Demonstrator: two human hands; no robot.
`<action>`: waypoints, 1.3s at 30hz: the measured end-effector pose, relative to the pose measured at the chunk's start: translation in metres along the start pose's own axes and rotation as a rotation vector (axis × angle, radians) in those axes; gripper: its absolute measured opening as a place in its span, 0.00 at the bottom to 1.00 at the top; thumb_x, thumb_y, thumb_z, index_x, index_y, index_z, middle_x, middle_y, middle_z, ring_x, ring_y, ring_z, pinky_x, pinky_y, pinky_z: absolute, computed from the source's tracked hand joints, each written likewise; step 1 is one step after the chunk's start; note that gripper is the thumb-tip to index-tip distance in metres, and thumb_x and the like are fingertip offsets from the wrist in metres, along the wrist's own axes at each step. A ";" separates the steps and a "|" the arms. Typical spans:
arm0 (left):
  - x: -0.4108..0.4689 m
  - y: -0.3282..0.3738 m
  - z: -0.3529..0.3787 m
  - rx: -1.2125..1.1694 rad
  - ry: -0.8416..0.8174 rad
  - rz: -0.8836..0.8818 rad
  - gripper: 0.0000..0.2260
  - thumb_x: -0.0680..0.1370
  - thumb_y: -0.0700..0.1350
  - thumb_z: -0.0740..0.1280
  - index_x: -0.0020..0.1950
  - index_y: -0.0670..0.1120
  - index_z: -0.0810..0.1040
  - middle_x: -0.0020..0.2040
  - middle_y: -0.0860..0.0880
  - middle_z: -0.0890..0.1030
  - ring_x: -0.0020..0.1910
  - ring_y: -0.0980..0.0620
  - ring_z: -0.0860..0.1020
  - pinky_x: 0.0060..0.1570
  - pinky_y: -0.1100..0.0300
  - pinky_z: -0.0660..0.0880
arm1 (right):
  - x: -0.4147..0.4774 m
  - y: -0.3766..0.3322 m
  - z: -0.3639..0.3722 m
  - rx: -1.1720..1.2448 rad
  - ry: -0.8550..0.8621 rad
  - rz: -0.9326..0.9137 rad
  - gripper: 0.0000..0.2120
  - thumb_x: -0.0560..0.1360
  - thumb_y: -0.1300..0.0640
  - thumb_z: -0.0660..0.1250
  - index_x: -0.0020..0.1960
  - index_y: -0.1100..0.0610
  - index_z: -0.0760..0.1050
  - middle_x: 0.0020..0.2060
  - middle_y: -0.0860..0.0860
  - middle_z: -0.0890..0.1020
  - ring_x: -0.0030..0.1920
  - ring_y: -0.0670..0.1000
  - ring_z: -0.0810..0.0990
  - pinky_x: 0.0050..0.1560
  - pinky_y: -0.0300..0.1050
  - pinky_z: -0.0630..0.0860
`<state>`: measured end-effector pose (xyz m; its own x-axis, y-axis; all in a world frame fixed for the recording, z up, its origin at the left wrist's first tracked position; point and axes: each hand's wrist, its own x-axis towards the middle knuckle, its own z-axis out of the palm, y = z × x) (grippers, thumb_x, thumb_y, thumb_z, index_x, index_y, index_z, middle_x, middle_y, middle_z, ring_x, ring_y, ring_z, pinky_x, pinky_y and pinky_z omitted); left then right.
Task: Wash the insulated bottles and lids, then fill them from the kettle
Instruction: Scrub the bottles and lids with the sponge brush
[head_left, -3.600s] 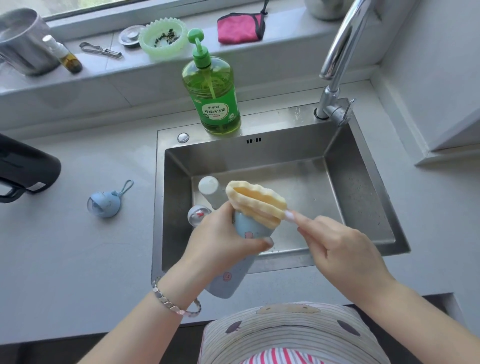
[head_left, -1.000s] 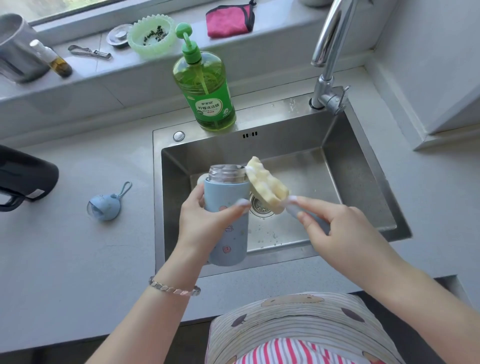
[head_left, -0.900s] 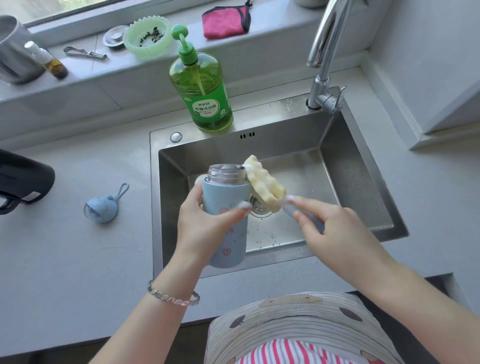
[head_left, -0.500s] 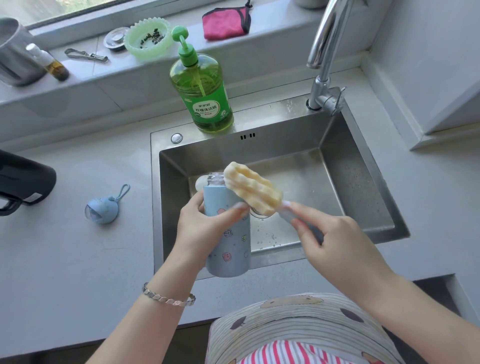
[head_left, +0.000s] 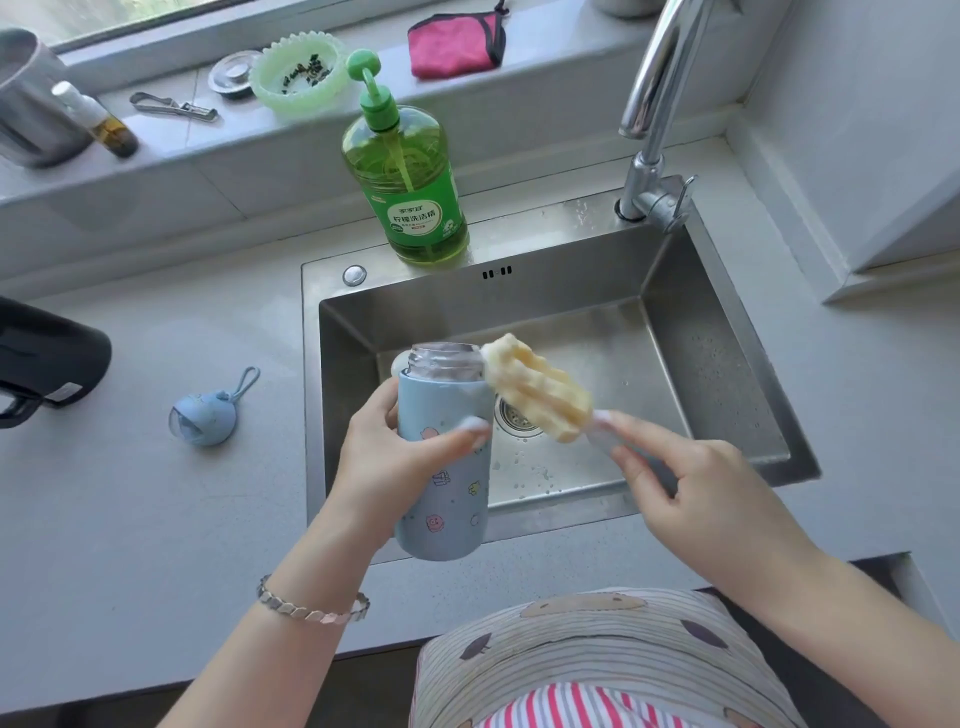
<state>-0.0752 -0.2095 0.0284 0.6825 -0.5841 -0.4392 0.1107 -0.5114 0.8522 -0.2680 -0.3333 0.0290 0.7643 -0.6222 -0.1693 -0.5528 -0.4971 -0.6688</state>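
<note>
My left hand (head_left: 395, 457) grips a light blue insulated bottle (head_left: 447, 499) upright over the front of the steel sink (head_left: 727, 364); its steel neck is open. My right hand (head_left: 696, 493) pinches the pale handle of a yellow sponge brush (head_left: 535, 387), whose head lies against the right side of the bottle's mouth. A white object (head_left: 400, 364) peeks out behind the bottle inside the sink, mostly hidden. A blue lid with a loop (head_left: 208, 415) lies on the counter to the left. The black kettle (head_left: 41, 358) is at the left edge.
A green dish soap bottle (head_left: 410, 176) stands on the sink's back rim, the faucet (head_left: 654, 104) at its right corner. The windowsill holds a pink cloth (head_left: 452, 41), a green dish (head_left: 298, 73), a small bottle (head_left: 98, 119), a metal pot (head_left: 26, 98).
The bottle went from tilted with the sponge over its mouth to upright. The sponge head slid from the rim's top to its right side. The view shifted slightly.
</note>
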 end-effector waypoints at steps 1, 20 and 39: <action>-0.001 0.000 -0.002 0.025 -0.014 0.032 0.23 0.51 0.56 0.75 0.46 0.60 0.78 0.40 0.54 0.83 0.40 0.53 0.82 0.43 0.55 0.80 | 0.003 0.007 -0.003 -0.057 -0.025 0.048 0.15 0.77 0.52 0.61 0.62 0.39 0.74 0.19 0.44 0.71 0.22 0.45 0.68 0.25 0.39 0.60; -0.014 -0.037 -0.002 0.647 -0.084 0.477 0.37 0.54 0.52 0.74 0.62 0.62 0.67 0.53 0.63 0.73 0.54 0.59 0.70 0.48 0.59 0.72 | 0.041 -0.015 -0.041 -0.543 -0.069 -0.496 0.18 0.69 0.42 0.57 0.25 0.50 0.66 0.20 0.45 0.57 0.21 0.50 0.56 0.29 0.29 0.45; -0.003 -0.024 -0.004 0.433 -0.130 0.291 0.31 0.51 0.56 0.73 0.48 0.78 0.67 0.50 0.59 0.77 0.50 0.61 0.75 0.46 0.69 0.72 | 0.069 -0.012 -0.047 -0.532 -0.243 -0.115 0.18 0.73 0.34 0.57 0.42 0.46 0.76 0.32 0.42 0.71 0.39 0.49 0.70 0.31 0.40 0.61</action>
<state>-0.0768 -0.1935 0.0104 0.5426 -0.7997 -0.2572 -0.3967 -0.5138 0.7606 -0.2247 -0.3986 0.0591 0.8483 -0.4218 -0.3200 -0.5048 -0.8267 -0.2484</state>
